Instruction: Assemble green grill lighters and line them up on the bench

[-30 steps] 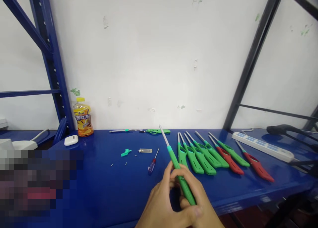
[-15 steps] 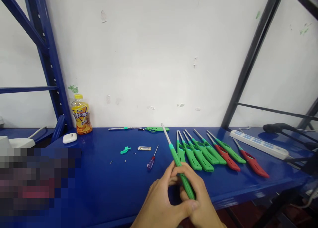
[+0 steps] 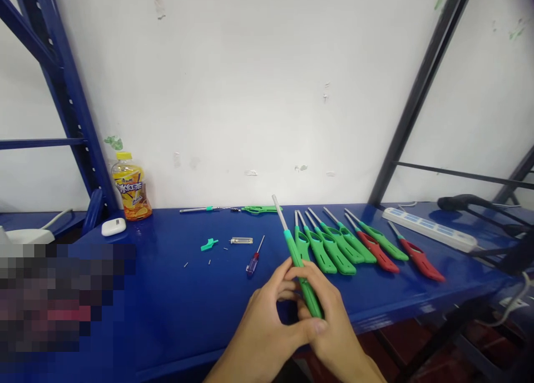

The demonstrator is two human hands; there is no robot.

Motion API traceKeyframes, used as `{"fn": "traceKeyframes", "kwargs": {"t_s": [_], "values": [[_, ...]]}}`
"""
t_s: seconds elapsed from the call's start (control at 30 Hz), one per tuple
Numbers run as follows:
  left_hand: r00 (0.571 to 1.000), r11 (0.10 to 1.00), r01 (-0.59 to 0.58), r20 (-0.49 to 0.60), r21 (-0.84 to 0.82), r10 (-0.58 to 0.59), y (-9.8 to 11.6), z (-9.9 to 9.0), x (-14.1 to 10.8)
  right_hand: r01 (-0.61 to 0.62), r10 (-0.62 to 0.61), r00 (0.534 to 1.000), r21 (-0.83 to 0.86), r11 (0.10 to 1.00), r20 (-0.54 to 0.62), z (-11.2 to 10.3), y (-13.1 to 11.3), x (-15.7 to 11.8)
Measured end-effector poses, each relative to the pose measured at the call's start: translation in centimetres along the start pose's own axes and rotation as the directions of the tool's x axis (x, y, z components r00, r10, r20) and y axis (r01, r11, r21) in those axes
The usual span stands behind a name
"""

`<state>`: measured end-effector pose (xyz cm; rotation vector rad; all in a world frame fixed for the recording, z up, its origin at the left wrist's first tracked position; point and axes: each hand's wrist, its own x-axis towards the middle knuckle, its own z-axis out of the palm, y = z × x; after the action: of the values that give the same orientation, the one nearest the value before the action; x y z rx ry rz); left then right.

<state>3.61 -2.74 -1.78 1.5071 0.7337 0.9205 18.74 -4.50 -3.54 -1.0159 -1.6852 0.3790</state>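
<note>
Both hands hold one green gas lighter (image 3: 307, 294), its metal tube pointing up and away over the blue table (image 3: 175, 316). My left hand (image 3: 267, 316) grips it from the left, its thumb reaching across near the handle's lower end. My right hand (image 3: 334, 311) wraps its fingers round the handle from the right. Beyond the hands lie a small screwdriver (image 3: 252, 264), a clear fuel tank (image 3: 242, 240), a turquoise trigger (image 3: 209, 244) and several tiny screws (image 3: 186, 264). An opened lighter (image 3: 261, 209) with its wire and tube drawn out lies along the wall.
Several green lighters (image 3: 344, 263) and two red ones (image 3: 421, 259) lie in a row at right, beside a white power strip (image 3: 429, 228). At left stand a drink bottle (image 3: 132, 191) and a white earphone case (image 3: 113, 227). A blurred-out patch covers the lower left.
The view has shifted slightly, so the table things sit a little higher in the picture. Both hands keep nearly the same hold on the lighter.
</note>
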Motion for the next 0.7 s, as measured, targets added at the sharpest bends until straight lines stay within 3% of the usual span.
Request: {"fn": "traceKeyframes", "kwargs": {"t_s": [0.17, 0.37, 0.57, 0.7], "values": [[0.997, 0.998, 0.040, -0.068, 0.042, -0.037, 0.0, 0.1, -0.2, -0.022, 0.022, 0.997, 0.009, 1.000, 0.069, -0.3, -0.2, -0.1], [0.994, 0.993, 0.054, -0.093, -0.105, -0.064, 0.4, -0.1, 0.0, -0.076, 0.077, 0.991, -0.015, 0.997, 0.107, -0.7, -0.5, -0.4], [0.998, 0.971, 0.014, -0.058, -0.238, -0.029, 0.3, -0.4, 0.4, -0.206, 0.188, 0.949, 0.044, 0.978, 0.253, -1.1, -0.2, -1.3], [0.991, 0.969, 0.000, -0.131, -0.247, -0.033, 0.3, 0.0, 0.4, -0.196, 0.169, 0.954, 0.089, 0.976, 0.248, -1.0, 0.1, -1.3]]}}
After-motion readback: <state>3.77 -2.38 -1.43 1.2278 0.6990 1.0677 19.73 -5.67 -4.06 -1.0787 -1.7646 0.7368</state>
